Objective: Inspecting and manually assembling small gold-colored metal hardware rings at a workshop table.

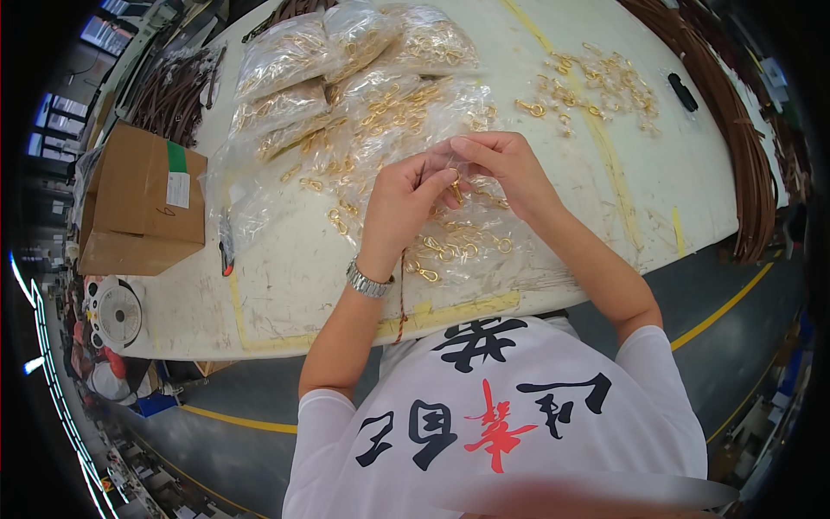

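Observation:
Over the middle of the table, my left hand is closed, with a gold snap hook between thumb and fingers. Close against it, my right hand pinches thumb to fingers; what lies in that pinch is too small to make out. Clear plastic bags of gold hooks are piled just beyond my hands. Loose gold snap hooks lie on crumpled clear plastic below and around them. Another scatter of gold hardware, some pieces in clear wrap, spreads to the far right.
A cardboard box stands at the table's left, near a small white fan and a cutter. Brown straps lie far left; a long bundle of brown strips runs along the right edge beside a black-handled tool.

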{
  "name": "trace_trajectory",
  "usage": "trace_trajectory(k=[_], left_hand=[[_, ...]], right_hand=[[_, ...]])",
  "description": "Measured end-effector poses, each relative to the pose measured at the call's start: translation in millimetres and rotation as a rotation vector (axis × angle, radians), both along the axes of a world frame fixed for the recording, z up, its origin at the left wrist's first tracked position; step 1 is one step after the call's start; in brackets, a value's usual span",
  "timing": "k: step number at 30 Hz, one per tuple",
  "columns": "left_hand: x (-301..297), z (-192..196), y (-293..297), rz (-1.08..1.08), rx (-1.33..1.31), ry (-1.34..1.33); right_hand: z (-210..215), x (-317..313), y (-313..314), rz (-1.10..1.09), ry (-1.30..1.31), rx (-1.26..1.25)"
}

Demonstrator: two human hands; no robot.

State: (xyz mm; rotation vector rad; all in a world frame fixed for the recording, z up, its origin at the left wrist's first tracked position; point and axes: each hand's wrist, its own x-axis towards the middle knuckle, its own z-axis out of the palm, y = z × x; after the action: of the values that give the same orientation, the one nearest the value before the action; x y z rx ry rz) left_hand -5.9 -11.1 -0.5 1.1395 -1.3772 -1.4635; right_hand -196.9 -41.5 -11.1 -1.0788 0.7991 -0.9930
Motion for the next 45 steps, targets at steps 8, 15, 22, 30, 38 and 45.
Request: trace_trajectory(k=[8, 15, 22, 30, 38, 45], left_hand=[[3.1, 3.9, -2.6, -0.014, 0.003, -0.113], [8.4, 0.7, -4.3, -0.032, 0.084, -0.053], [4.6, 7.2, 0.9, 0.086, -0.331, -0.210], [4.6, 8.3, 0.3, 0.282, -0.432, -0.553], [5.2, 13.6, 3.3, 0.192, -0.268, -0.263], [-0.4, 16.7, 6.7, 0.054, -0.037, -0.016]], right_hand=[[0.7, -0.1, 0.8, -0.086, -0.044, 0.055], [2.9, -10.1, -7.5, -0.171, -0.091, 0.104], [5.7, -11.1, -6.5, -0.196, -0.122, 0.121], [5.8, -9.0, -5.8, -0.184, -0.055, 0.099], [-0.4, -10.0, -7.7, -0.198, -0.070, 0.106], [-1.0, -9.1, -4.1, -0.217, -0.100, 0.145]])
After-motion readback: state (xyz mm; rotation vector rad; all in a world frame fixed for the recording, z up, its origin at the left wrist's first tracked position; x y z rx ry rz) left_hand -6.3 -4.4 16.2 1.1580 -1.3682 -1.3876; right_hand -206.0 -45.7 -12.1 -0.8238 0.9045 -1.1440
